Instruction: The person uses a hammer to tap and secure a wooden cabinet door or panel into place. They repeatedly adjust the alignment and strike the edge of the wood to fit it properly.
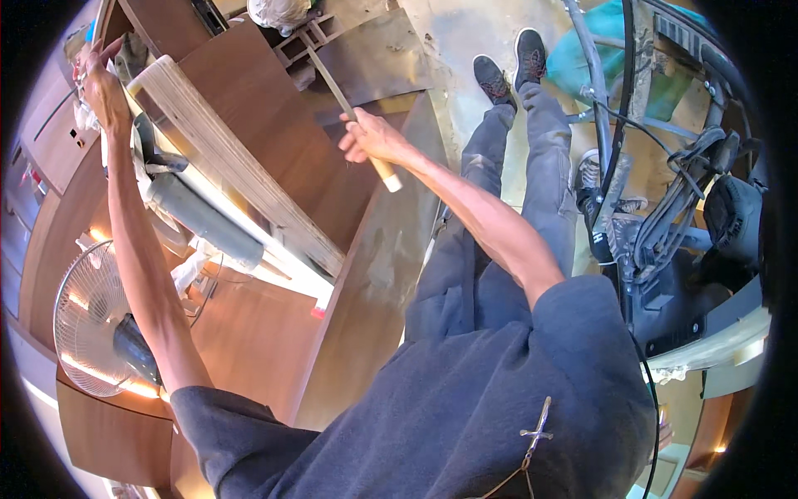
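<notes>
Right hand (366, 137): closed round long wooden-handled metal tool (349, 108) — held above brown wood panel (274, 125).
Left hand (104, 87): fingers bent, gripping end of pale layered plywood edge (224, 158) — top left.
Fan (91, 320): white, lower left.

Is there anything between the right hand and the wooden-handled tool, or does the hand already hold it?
Nothing stands between them: the right hand is closed around the wooden handle of the tool. The left hand is far away, at the upper end of the pale board.

Right hand (370, 137) around hammer handle (384, 170)
</notes>
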The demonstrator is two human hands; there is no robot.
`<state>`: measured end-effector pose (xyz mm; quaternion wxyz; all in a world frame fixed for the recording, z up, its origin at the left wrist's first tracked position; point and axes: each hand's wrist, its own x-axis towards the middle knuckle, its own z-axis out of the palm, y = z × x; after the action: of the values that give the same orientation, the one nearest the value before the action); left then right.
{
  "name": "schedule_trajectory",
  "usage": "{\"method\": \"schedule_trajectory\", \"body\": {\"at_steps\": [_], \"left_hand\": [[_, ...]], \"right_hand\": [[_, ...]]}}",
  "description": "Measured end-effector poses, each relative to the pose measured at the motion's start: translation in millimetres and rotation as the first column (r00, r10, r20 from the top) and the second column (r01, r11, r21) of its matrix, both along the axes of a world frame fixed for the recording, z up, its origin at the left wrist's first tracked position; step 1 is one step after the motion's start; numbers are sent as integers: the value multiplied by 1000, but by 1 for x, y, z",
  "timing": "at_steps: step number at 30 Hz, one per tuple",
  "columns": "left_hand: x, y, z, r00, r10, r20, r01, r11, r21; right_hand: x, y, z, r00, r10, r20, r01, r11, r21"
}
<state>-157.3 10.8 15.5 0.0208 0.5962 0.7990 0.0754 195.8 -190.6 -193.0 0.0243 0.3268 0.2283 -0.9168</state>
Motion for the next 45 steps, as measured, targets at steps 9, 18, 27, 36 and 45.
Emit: {"method": "schedule_trajectory", "body": {"at_steps": [9, 18, 27, 36, 45], "left_hand": [[-20, -2, 1, 998, 31, 49, -29, 999, -29], [5, 4, 1, 994, 81, 77, -78, 996, -44], [6, 3, 2, 999, 10, 45, -10, 1000, 0], [3, -3, 3, 1000, 12, 22, -12, 1000, -22], [2, -4, 0, 999, -8, 43, 8, 1000, -11]], "right_hand": [[50, -16, 19, 963, 256, 88, -266, 953, 146], [-32, -32, -33, 884, 462, -71, -226, 555, 801], [13, 17, 17, 935, 335, -116, -295, 917, 270], [23, 28, 35, 894, 446, -38, -432, 882, 187], [17, -5, 16, 896, 441, -53, -430, 891, 146]]}}
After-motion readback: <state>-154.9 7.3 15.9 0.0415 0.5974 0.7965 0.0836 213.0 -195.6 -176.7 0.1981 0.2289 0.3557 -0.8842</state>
